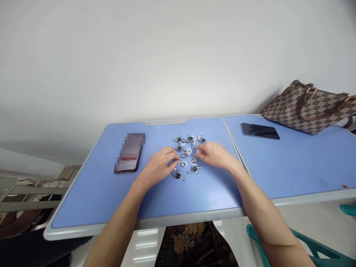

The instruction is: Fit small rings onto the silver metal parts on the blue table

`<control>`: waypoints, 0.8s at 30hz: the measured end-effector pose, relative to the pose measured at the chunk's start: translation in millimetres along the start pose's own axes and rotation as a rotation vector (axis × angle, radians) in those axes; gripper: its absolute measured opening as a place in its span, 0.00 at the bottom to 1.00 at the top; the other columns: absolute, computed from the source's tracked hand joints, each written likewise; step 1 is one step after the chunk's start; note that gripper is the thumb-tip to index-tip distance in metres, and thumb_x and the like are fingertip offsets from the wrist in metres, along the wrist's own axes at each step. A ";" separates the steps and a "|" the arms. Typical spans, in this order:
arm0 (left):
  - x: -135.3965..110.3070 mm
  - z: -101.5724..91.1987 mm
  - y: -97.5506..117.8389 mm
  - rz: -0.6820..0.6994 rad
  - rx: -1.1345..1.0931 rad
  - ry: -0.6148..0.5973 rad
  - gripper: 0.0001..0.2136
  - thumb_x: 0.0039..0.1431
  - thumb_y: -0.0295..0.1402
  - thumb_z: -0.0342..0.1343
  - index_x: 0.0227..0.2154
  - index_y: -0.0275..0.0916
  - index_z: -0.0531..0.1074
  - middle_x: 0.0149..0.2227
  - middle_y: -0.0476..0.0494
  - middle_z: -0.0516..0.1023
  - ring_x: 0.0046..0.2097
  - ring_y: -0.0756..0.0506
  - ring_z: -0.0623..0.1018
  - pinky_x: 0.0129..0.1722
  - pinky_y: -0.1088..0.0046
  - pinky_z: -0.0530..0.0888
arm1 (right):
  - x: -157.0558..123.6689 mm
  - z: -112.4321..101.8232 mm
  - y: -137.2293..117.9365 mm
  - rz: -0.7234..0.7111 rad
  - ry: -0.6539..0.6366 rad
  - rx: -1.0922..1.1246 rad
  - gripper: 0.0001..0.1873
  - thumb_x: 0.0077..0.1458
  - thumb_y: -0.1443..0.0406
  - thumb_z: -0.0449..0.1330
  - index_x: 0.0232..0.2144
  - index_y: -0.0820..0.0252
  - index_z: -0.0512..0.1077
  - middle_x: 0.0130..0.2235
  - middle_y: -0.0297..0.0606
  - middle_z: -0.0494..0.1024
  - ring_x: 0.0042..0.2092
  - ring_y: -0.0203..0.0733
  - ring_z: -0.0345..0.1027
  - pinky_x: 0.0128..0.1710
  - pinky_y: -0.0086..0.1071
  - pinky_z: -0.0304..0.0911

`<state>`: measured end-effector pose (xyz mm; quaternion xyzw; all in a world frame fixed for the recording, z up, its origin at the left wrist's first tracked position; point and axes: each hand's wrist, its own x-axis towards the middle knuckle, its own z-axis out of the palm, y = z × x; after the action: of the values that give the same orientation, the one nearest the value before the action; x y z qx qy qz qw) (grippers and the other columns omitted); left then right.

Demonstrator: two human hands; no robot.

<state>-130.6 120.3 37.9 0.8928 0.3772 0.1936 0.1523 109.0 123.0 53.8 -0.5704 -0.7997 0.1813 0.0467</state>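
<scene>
Small metal parts lie in a loose group on the blue table (pixel 155 207). Several have a round black face with silver arms, like the black-faced part (pixel 194 169) near the front and another (pixel 190 138) at the back. Among them are flat silver plates with a hole, one of them a plate (pixel 184 164) between my hands. My left hand (pixel 162 163) is at the group's left side, thumb and fingers closed in a pinch; what is between the tips is hidden. At the right side my right hand (pixel 213 154) pinches a small silver part (pixel 198 151).
A phone (pixel 132 154) with a lit, partly pixelated screen lies to the left. On the adjoining table at right are a dark phone (pixel 260 131) and a checked handbag (pixel 303 107). Behind stands a white wall (pixel 178 66). Green stool parts (pixel 319 244) show below right.
</scene>
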 end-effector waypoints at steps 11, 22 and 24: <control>-1.7 1.2 -1.3 0.013 -0.002 0.017 0.06 0.63 0.29 0.51 0.34 0.40 0.73 0.38 0.45 0.74 0.42 0.46 0.73 0.42 0.69 0.69 | -3.5 0.3 -4.3 -0.108 0.018 0.077 0.09 0.58 0.65 0.54 0.25 0.58 0.67 0.22 0.31 0.68 0.25 0.34 0.56 0.26 0.29 0.43; 0.6 -10.3 -7.7 -0.313 -0.035 0.271 0.14 0.62 0.39 0.53 0.22 0.38 0.67 0.26 0.50 0.70 0.30 0.50 0.68 0.32 0.73 0.63 | 8.9 1.5 12.8 0.082 0.211 0.087 0.18 0.61 0.57 0.53 0.20 0.58 0.64 0.19 0.30 0.65 0.23 0.34 0.50 0.25 0.29 0.42; 0.3 -10.9 -11.1 -0.397 -0.050 0.326 0.16 0.62 0.39 0.52 0.21 0.39 0.62 0.21 0.53 0.63 0.26 0.51 0.63 0.29 0.74 0.60 | 12.7 2.2 21.3 0.141 0.280 0.145 0.21 0.61 0.55 0.52 0.19 0.58 0.63 0.18 0.30 0.64 0.22 0.34 0.50 0.25 0.29 0.43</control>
<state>-142.2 129.4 42.9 0.7541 0.5598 0.3105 0.1464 123.0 140.3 42.8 -0.6399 -0.7282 0.1600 0.1861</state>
